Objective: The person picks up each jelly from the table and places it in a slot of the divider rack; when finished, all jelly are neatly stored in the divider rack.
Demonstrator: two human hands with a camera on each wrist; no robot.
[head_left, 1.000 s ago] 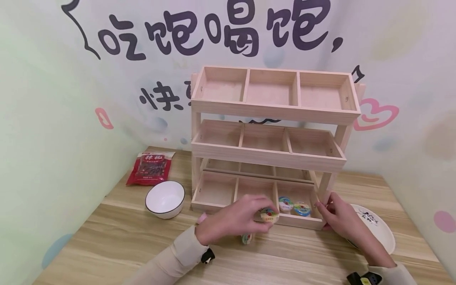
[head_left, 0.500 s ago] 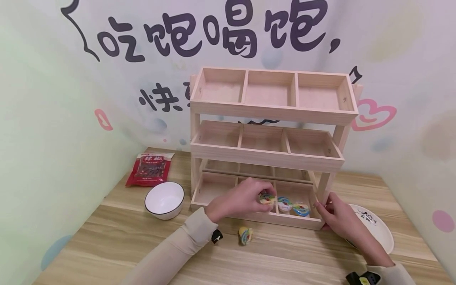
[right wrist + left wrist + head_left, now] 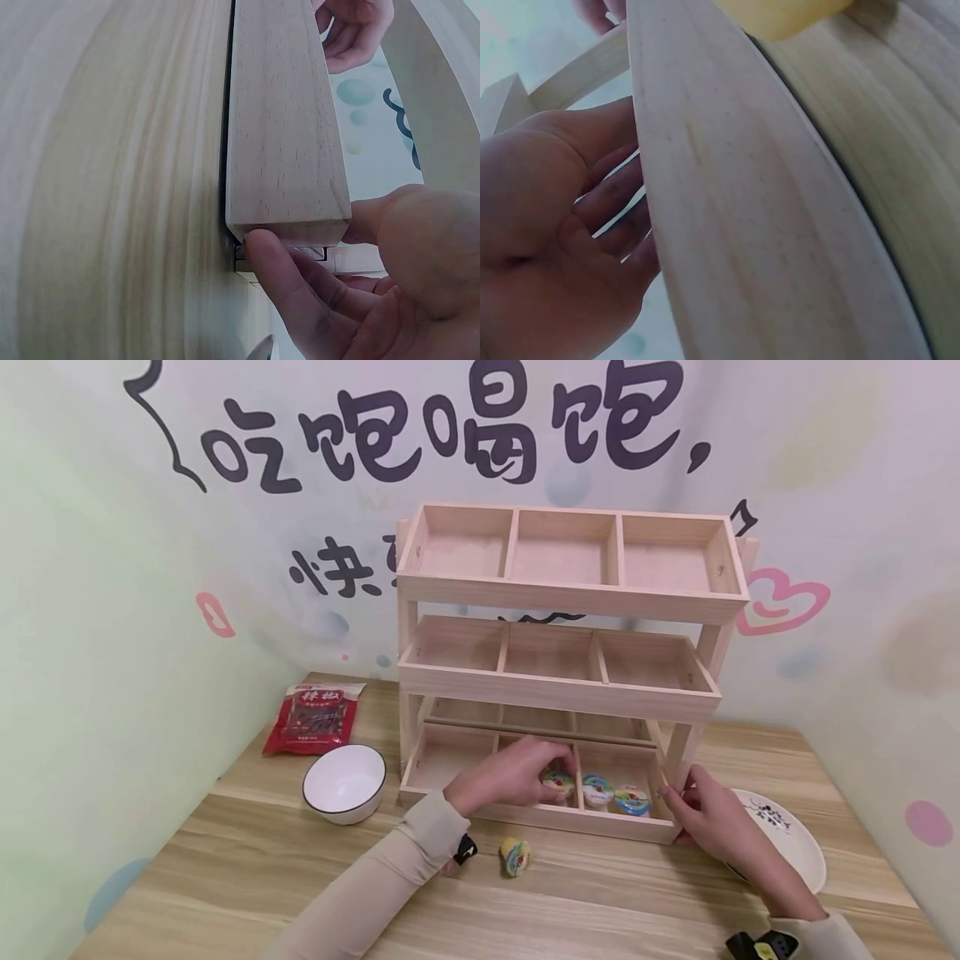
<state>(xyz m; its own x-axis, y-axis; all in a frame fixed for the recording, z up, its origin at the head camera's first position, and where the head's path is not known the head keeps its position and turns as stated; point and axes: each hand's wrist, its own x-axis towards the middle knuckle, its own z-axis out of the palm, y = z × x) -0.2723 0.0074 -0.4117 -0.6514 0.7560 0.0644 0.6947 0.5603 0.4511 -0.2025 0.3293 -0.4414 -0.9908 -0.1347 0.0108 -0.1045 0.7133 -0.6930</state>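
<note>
My left hand [image 3: 513,772] reaches into the middle bottom compartment of a three-tier wooden rack [image 3: 558,685]. Its fingers are round a small jelly cup [image 3: 558,783] with a printed lid. In the left wrist view the front board [image 3: 720,195] hides the fingertips of my left hand [image 3: 555,217]. At the bottom tray's right end my right hand [image 3: 708,814] grips the wood; its thumb and fingers flank the board's end in the right wrist view. Two jelly cups, one white [image 3: 597,791] and one blue-rimmed [image 3: 632,800], sit in the right bottom compartment.
A yellow jelly cup [image 3: 515,857] lies on its side before the rack. Left of the rack are a white bowl [image 3: 345,783] and a red chilli packet [image 3: 315,718]. An oval plate [image 3: 787,839] lies behind my right forearm. A pinkish object [image 3: 450,867] is partly hidden by my left wrist.
My left hand has carried its jelly cup from in front of the rack over the front board and down into the middle bottom compartment. The right hand keeps its place on the tray's end.
</note>
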